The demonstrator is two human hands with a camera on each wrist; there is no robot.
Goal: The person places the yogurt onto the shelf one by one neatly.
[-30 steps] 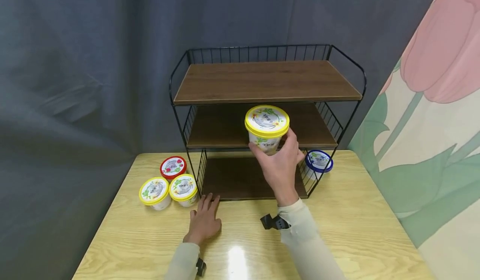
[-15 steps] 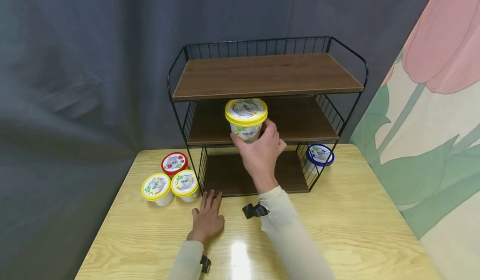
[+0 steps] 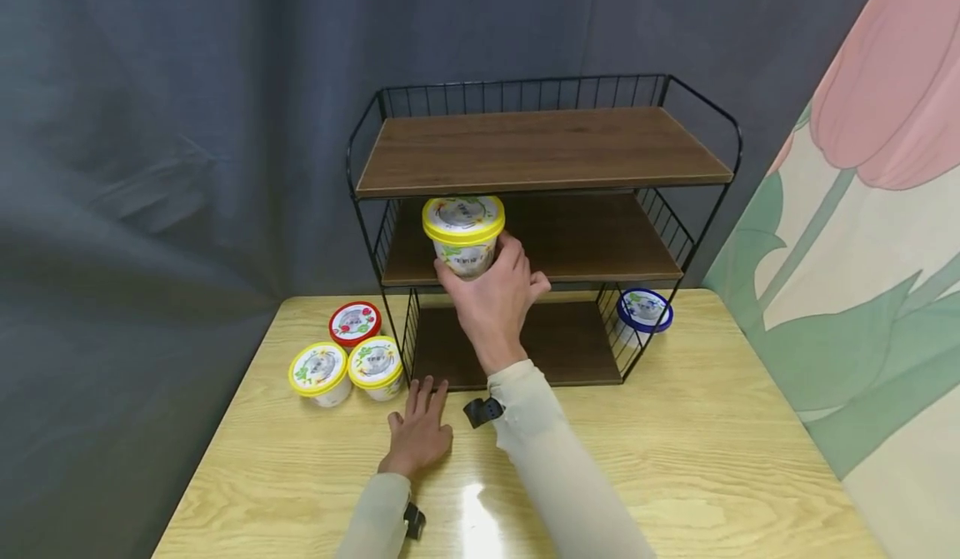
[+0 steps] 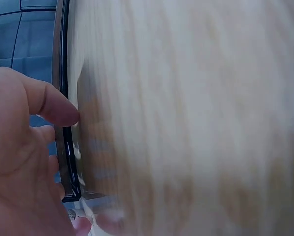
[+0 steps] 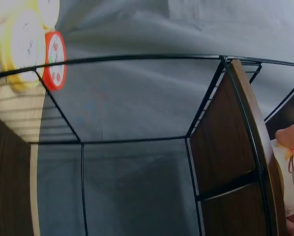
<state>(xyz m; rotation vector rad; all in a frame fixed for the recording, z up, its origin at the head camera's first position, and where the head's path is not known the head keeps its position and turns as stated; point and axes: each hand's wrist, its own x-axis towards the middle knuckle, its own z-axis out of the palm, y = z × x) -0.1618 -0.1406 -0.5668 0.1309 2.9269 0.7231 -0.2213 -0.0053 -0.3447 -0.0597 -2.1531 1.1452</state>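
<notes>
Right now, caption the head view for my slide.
Right hand holds a yellow-lidded tub at the middle shelf; left hand rests below.

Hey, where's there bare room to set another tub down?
Bare: the top shelf, inside its railing; the middle shelf, right of the held tub; the near table between the right sleeve and the flowered wall. Crowded: the table's left, where one red-lidded tub and two yellow-lidded tubs cluster.

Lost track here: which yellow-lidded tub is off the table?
The tub in the right hand, at the middle shelf; the other two yellow-lidded ones stand on the table, left of the rack.
</notes>
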